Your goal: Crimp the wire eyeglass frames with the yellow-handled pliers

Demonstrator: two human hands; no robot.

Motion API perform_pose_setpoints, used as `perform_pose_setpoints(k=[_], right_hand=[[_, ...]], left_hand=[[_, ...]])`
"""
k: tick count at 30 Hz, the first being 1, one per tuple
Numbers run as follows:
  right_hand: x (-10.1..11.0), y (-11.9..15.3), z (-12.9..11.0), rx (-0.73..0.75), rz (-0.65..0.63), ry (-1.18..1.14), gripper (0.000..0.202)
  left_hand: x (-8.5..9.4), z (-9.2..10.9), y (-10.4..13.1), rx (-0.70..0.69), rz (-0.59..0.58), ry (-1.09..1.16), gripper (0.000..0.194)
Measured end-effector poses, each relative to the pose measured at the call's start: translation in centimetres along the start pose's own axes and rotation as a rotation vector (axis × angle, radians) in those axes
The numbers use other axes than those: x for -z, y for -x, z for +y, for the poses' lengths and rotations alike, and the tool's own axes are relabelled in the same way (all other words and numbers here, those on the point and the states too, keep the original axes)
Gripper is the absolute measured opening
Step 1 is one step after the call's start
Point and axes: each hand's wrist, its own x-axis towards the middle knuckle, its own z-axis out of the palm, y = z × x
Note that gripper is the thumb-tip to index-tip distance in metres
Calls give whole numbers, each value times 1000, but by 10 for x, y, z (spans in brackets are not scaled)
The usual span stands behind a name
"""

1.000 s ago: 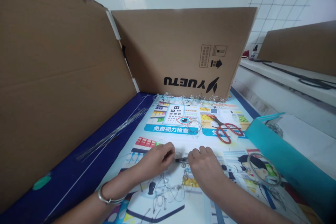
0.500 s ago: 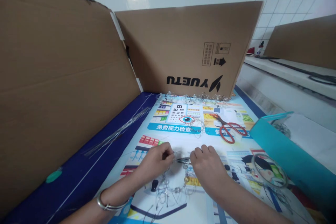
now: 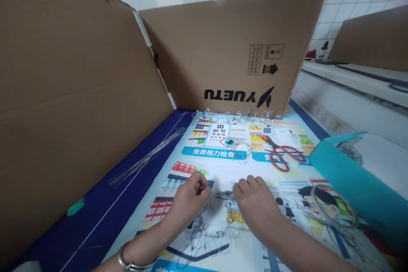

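Observation:
My left hand [image 3: 194, 191] is closed in a pinch on thin wire, part of a strand of clear beads and looped wire [image 3: 219, 234] hanging below my fingers. My right hand [image 3: 255, 197] wraps round small metal pliers [image 3: 225, 195]. Their jaws point left, close to my left fingertips; the handles are hidden in my palm. Whether the jaws touch the wire is too small to tell. The bead strand lies between my hands over a printed poster sheet [image 3: 219, 174].
Red-handled scissors [image 3: 280, 165] lie beyond my right hand. A wire coil [image 3: 355, 216] and a teal box [image 3: 353, 182] are at right. Straight wires [image 3: 146, 157] lie at left. More beaded wire [image 3: 239, 118] runs along the back cardboard panel [image 3: 223, 51]; another cardboard panel [image 3: 79, 93] stands left.
The view has shifted a little, so the table things appear slightly farther right. Both hands keep nearly the same pose, with the pliers still beside the left fingertips.

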Motion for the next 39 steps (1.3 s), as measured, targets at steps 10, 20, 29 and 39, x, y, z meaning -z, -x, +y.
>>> perform_pose_setpoints(k=[10, 20, 29, 39], right_hand=[[-1, 1, -3, 68, 25, 15, 7], [-1, 2, -3, 87, 39, 20, 5], [0, 2, -4, 132, 34, 44, 4], [-1, 4, -7, 109, 24, 57, 8]], left_hand=[[17, 12, 8, -144, -220, 86, 8], [25, 8, 8, -194, -316, -85, 13], [19, 9, 14, -229, -245, -263, 18], [19, 8, 16, -425, -211, -292, 19]])
